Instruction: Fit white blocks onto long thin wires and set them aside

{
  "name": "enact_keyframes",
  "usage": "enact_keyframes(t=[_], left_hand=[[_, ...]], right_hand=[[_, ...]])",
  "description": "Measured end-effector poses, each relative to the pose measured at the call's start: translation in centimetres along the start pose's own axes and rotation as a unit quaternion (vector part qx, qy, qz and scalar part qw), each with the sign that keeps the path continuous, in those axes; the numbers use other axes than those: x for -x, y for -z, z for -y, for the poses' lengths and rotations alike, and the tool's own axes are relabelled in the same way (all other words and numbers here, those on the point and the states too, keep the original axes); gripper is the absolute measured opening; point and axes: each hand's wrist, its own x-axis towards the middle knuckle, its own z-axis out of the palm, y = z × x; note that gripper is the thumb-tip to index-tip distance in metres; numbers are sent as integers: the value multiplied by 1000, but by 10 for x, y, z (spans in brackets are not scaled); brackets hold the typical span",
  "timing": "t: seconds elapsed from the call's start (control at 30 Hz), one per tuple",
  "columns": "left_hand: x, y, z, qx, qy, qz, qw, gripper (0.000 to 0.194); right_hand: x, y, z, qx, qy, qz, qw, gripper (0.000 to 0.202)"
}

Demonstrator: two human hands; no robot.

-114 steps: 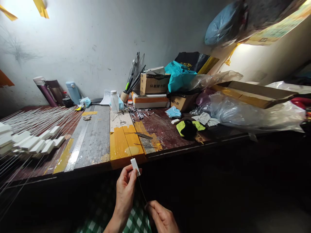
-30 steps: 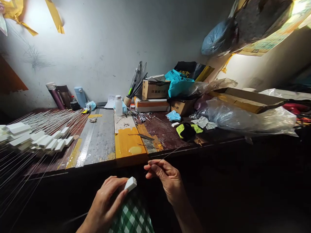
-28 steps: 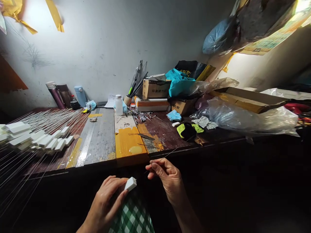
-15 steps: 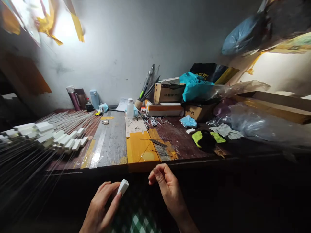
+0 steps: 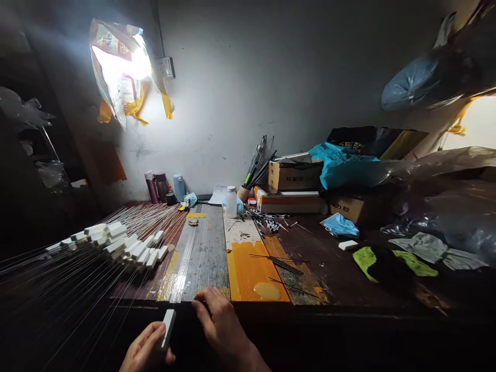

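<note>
1. Grey wall (image 5: 240, 119) rises behind a maroon worktable (image 5: 333, 268); seen from mid-view, a glowing lamp (image 5: 122, 67) hangs near ten o'clock.
2. Toward seven o'clock, the left hand (image 5: 145, 347) clamps a white block (image 5: 168, 329) between thumb and fingers.
3. Near six, the right hand (image 5: 222, 321) has curled fingers by the table's front edge; whether they pinch anything, I cannot tell.
4. At eight o'clock, piled blocks (image 5: 134, 247) lie among thin rods (image 5: 155, 214) fanning outward.
</note>
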Motion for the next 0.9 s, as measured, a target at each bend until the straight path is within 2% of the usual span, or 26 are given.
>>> enact_keyframes(t=[0.17, 0.4, 0.63, 0.77, 0.9], left_hand=[[-8, -3, 3, 41, -8, -2, 999, 43], [-13, -3, 4, 69, 4, -5, 998, 44], [-13, -3, 2, 64, 18, -3, 998, 40], [-14, -5, -5, 66, -14, -15, 998, 38], [-6, -1, -18, 22, 2, 19, 1000, 40]], right_hand=[[-27, -23, -7, 69, 25, 29, 997, 10], [-48, -36, -12, 89, 52, 65, 992, 26], [-49, -42, -16, 105, 70, 110, 986, 21], [-50, -43, -18, 106, 75, 117, 985, 22], [-49, -33, -14, 109, 96, 115, 983, 32]])
